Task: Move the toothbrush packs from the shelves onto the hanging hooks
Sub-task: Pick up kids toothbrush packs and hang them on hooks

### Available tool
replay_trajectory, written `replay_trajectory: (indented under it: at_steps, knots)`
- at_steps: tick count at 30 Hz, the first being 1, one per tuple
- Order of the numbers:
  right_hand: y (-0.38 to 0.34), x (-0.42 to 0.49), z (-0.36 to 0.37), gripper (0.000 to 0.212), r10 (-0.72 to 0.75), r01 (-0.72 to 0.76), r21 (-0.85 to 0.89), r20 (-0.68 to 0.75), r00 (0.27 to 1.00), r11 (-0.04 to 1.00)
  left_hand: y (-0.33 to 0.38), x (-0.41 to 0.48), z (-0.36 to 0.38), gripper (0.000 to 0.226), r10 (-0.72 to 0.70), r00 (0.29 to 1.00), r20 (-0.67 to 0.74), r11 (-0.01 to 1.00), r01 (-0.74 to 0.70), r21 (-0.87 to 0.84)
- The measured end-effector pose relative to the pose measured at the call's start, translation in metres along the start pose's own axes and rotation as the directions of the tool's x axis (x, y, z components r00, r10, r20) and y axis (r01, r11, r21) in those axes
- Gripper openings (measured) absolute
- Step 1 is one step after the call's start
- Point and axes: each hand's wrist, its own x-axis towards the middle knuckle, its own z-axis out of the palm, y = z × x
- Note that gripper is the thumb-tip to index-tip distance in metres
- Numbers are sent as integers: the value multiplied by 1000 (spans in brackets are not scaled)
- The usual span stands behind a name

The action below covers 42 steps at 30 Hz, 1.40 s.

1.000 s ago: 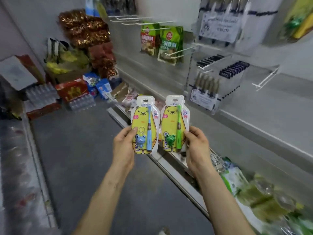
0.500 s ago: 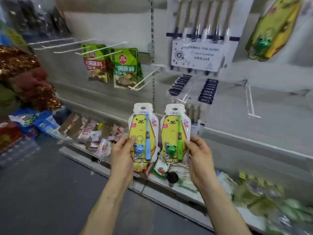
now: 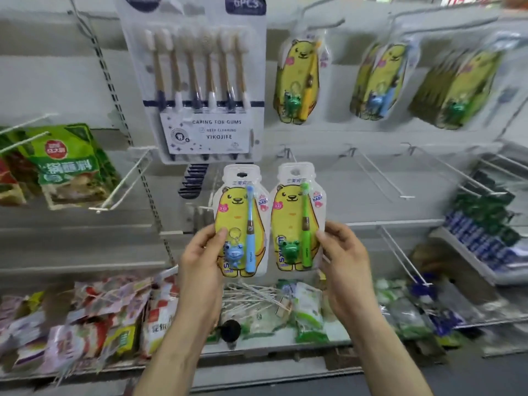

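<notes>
Pegboard pack (image 3: 210, 81) reads "CARING FOR GUMS".

Big six-pack of adult toothbrushes (image 3: 197, 81) hangs up top, card reading "CARING FOR GUMS". Off to the left, green seasoning pouches (image 3: 68, 164) hang on pegs. Bottom shelf is a jumble of snack packets (image 3: 94, 318), loose white sticks (image 3: 251, 295), and a small black round thing (image 3: 230, 330).

Blurred hanging packs (image 3: 457, 90), far right
</notes>
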Motion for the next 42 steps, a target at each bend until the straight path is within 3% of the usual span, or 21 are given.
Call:
replay_trajectory:
  at_steps: [5, 10, 19, 26, 33, 42]
  knots:
    - [-48, 21, -20, 17, -177, 177, 13, 17, 984, 984, 23, 5, 51, 23, 118, 991, 60, 993, -119, 4]
    - [-87, 46, -31, 14, -211, 204, 87, 78, 974, 975, 45, -2, 90, 22, 208, 973, 101, 978, -209, -2]
    - [-129, 62, -30, 11, -258, 234, 154, 159, 953, 960, 66, -14, 108, 17, 266, 963, 51, 964, -266, 6]
    - [-164, 90, -81, 16, -308, 297, 190, 27, 951, 936, 53, -13, 135, 19, 232, 970, 72, 973, -233, -1]
    - [-196, 124, -133, 16, -343, 346, 119, -45, 938, 931, 24, -12, 188, 18, 219, 969, 111, 976, -220, -7]
    - [-208, 153, -192, 16, -347, 357, 103, -104, 932, 928, 6, -15, 292, 16, 251, 947, 199, 968, -248, -40]
